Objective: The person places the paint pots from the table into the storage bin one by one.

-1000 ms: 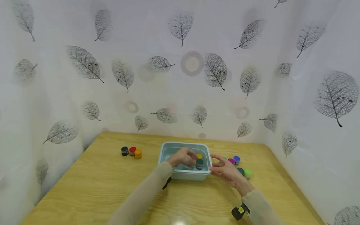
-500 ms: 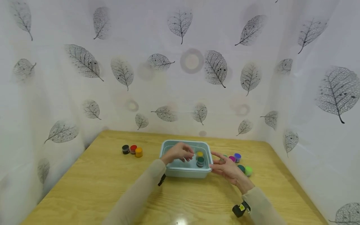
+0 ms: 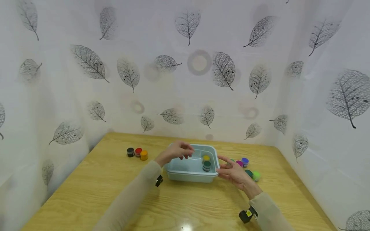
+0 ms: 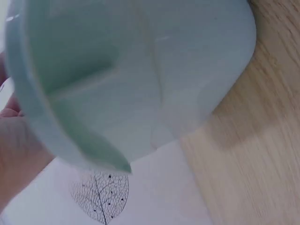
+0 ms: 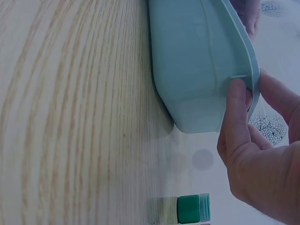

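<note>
A pale blue basin (image 3: 190,177) is set on the wooden surface (image 3: 185,202), near its far edge and about midway between its left and right edges. The basin's rim is pinched at the right end by the right hand (image 3: 235,175), with fingertips pressed on the outer wall beneath the rim. The left hand (image 3: 174,153) is held over the basin's left part, its grip relaxed and the fingers loosely bent; whether the rim is touched by it cannot be told. In the basin's right end, a yellow jar (image 3: 206,158) and a dark green jar (image 3: 206,166) are placed close together, the yellow one farther back. Toward the surface's far left corner, a black jar (image 3: 130,152), a red jar (image 3: 138,152) and an orange jar (image 3: 144,155) are grouped. Toward the right edge, beyond the right hand, a magenta jar (image 3: 239,163), a blue jar (image 3: 245,162), a teal jar (image 3: 249,173) and a lime jar (image 3: 256,175) are seen.
</note>
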`<action>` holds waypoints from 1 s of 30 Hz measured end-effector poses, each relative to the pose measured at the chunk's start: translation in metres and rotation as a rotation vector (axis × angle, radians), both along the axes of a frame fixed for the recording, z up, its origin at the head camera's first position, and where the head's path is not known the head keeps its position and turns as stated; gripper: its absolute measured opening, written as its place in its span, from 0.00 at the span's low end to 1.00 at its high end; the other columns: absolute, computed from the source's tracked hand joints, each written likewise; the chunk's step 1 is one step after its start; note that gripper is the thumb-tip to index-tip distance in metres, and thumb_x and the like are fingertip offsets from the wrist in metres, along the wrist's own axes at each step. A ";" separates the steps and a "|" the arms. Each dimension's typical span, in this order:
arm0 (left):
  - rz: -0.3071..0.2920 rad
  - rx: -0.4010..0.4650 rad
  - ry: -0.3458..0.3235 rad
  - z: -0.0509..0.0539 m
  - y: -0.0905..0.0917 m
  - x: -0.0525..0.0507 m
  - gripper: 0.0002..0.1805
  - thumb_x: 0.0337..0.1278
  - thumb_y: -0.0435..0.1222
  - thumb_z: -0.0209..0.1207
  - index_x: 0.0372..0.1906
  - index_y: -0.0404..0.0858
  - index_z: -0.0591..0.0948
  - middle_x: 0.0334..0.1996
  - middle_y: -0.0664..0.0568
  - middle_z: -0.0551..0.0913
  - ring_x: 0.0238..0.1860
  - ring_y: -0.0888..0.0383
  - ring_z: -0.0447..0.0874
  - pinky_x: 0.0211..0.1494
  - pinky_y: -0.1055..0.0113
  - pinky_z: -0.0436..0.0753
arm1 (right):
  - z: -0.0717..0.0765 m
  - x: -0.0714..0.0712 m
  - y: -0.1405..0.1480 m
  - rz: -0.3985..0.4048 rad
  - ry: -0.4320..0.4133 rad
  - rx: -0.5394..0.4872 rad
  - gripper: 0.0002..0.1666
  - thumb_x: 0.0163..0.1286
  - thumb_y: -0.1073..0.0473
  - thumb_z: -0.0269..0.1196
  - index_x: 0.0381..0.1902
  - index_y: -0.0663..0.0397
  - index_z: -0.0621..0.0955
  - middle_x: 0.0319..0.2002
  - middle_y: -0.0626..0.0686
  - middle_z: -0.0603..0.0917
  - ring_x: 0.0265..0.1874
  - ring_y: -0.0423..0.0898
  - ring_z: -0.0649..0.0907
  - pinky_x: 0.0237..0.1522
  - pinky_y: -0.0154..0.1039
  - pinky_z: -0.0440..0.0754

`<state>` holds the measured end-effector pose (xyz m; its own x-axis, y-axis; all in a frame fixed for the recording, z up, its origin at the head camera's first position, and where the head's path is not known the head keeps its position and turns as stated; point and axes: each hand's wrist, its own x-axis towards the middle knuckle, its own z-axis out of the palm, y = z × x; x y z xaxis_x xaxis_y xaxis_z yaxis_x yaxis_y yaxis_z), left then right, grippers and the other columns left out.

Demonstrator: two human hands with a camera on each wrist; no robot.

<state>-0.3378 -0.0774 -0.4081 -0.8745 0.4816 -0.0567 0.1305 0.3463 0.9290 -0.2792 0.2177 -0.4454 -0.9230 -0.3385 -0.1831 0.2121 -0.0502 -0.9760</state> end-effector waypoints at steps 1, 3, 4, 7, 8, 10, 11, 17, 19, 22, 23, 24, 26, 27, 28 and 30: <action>0.005 0.009 0.001 0.000 -0.002 0.000 0.10 0.64 0.39 0.61 0.44 0.37 0.84 0.35 0.45 0.85 0.31 0.56 0.80 0.30 0.68 0.80 | 0.000 0.000 0.000 0.002 0.001 -0.001 0.45 0.66 0.71 0.63 0.76 0.58 0.55 0.44 0.55 0.79 0.45 0.46 0.84 0.53 0.42 0.85; 0.016 0.029 -0.001 0.000 -0.007 0.000 0.10 0.65 0.38 0.61 0.45 0.37 0.84 0.34 0.46 0.85 0.29 0.57 0.79 0.28 0.71 0.77 | 0.000 0.000 -0.001 0.001 -0.001 -0.003 0.45 0.66 0.71 0.63 0.76 0.58 0.55 0.45 0.55 0.79 0.45 0.47 0.84 0.53 0.42 0.85; 0.023 0.038 0.000 0.000 -0.010 -0.001 0.10 0.64 0.38 0.61 0.45 0.37 0.84 0.33 0.48 0.85 0.29 0.58 0.78 0.28 0.71 0.76 | 0.000 0.000 -0.001 0.001 -0.002 -0.002 0.45 0.66 0.71 0.63 0.76 0.58 0.55 0.45 0.55 0.79 0.45 0.46 0.84 0.53 0.41 0.85; 0.045 0.066 0.005 -0.002 -0.019 0.000 0.10 0.65 0.37 0.61 0.44 0.36 0.84 0.32 0.50 0.85 0.27 0.59 0.77 0.26 0.72 0.75 | 0.000 0.001 -0.002 0.003 -0.003 -0.001 0.45 0.67 0.71 0.63 0.76 0.58 0.55 0.45 0.55 0.79 0.46 0.47 0.84 0.53 0.41 0.85; 0.055 0.071 0.006 -0.002 -0.022 0.001 0.10 0.65 0.37 0.61 0.44 0.36 0.84 0.31 0.51 0.85 0.27 0.58 0.77 0.26 0.72 0.75 | -0.001 0.001 -0.002 0.004 -0.005 -0.001 0.45 0.67 0.71 0.62 0.76 0.58 0.55 0.45 0.55 0.79 0.46 0.47 0.84 0.53 0.41 0.85; 0.068 0.081 0.008 -0.003 -0.028 0.003 0.10 0.65 0.38 0.60 0.44 0.36 0.84 0.32 0.50 0.85 0.28 0.57 0.77 0.27 0.71 0.75 | -0.001 0.001 -0.002 0.007 -0.004 0.003 0.45 0.67 0.71 0.63 0.76 0.58 0.55 0.44 0.55 0.79 0.45 0.46 0.84 0.53 0.41 0.85; 0.070 0.082 0.010 -0.002 -0.031 0.004 0.10 0.65 0.38 0.60 0.44 0.36 0.84 0.32 0.50 0.85 0.29 0.56 0.77 0.27 0.70 0.76 | -0.001 0.001 -0.001 0.006 -0.003 0.004 0.45 0.66 0.71 0.63 0.76 0.58 0.55 0.44 0.54 0.79 0.45 0.46 0.84 0.53 0.42 0.85; 0.070 0.092 0.016 -0.004 -0.047 0.011 0.12 0.65 0.41 0.60 0.45 0.36 0.84 0.35 0.47 0.84 0.31 0.53 0.78 0.29 0.70 0.77 | -0.001 0.000 0.000 0.004 0.004 0.011 0.46 0.66 0.70 0.63 0.76 0.57 0.55 0.45 0.54 0.79 0.46 0.47 0.84 0.54 0.42 0.85; 0.084 0.098 0.016 -0.006 -0.053 0.012 0.13 0.66 0.41 0.60 0.46 0.35 0.84 0.34 0.46 0.84 0.30 0.54 0.77 0.26 0.71 0.76 | -0.002 0.000 0.000 0.006 0.003 0.005 0.46 0.66 0.70 0.64 0.76 0.58 0.55 0.46 0.55 0.80 0.48 0.48 0.84 0.54 0.42 0.85; 0.118 0.103 0.004 -0.010 -0.063 0.014 0.15 0.66 0.41 0.60 0.46 0.32 0.82 0.33 0.47 0.84 0.29 0.57 0.76 0.25 0.72 0.74 | -0.003 0.000 0.000 0.022 0.007 0.000 0.46 0.66 0.69 0.64 0.77 0.58 0.54 0.46 0.56 0.80 0.50 0.49 0.84 0.54 0.43 0.85; 0.131 0.104 -0.005 -0.011 -0.066 0.015 0.16 0.67 0.41 0.59 0.48 0.31 0.82 0.32 0.47 0.84 0.29 0.57 0.76 0.25 0.72 0.74 | -0.003 0.000 0.000 0.021 0.010 0.002 0.46 0.66 0.69 0.64 0.77 0.58 0.54 0.46 0.56 0.81 0.50 0.49 0.84 0.55 0.43 0.85; 0.141 0.102 -0.011 -0.012 -0.069 0.016 0.18 0.67 0.41 0.60 0.49 0.29 0.81 0.32 0.47 0.84 0.29 0.58 0.76 0.26 0.71 0.74 | -0.003 0.000 0.000 0.018 0.011 0.002 0.46 0.66 0.69 0.64 0.77 0.58 0.55 0.47 0.56 0.81 0.50 0.49 0.84 0.54 0.43 0.85; 0.157 0.099 -0.023 -0.014 -0.076 0.016 0.20 0.67 0.42 0.59 0.50 0.28 0.80 0.32 0.48 0.84 0.30 0.58 0.76 0.28 0.70 0.75 | -0.003 0.000 0.001 0.016 0.014 0.011 0.46 0.67 0.69 0.63 0.77 0.57 0.55 0.48 0.57 0.81 0.50 0.49 0.84 0.55 0.43 0.85; 0.162 0.099 -0.027 -0.015 -0.080 0.017 0.20 0.67 0.42 0.59 0.51 0.28 0.80 0.33 0.48 0.84 0.30 0.58 0.76 0.28 0.70 0.75 | -0.004 0.000 0.002 0.015 0.016 0.014 0.46 0.67 0.69 0.63 0.77 0.57 0.55 0.49 0.58 0.81 0.50 0.49 0.84 0.55 0.43 0.85; 0.166 0.093 -0.025 -0.016 -0.083 0.017 0.21 0.67 0.43 0.59 0.52 0.29 0.80 0.33 0.48 0.83 0.31 0.58 0.76 0.29 0.70 0.75 | -0.004 0.000 0.002 0.013 0.017 0.019 0.45 0.67 0.69 0.63 0.77 0.57 0.55 0.49 0.59 0.80 0.50 0.49 0.83 0.55 0.43 0.84; 0.178 0.086 -0.022 -0.017 -0.092 0.018 0.21 0.68 0.43 0.58 0.52 0.29 0.79 0.34 0.50 0.83 0.32 0.58 0.77 0.30 0.70 0.76 | -0.004 -0.002 0.002 0.013 0.015 0.019 0.45 0.67 0.68 0.63 0.77 0.56 0.55 0.51 0.60 0.80 0.51 0.49 0.83 0.56 0.44 0.84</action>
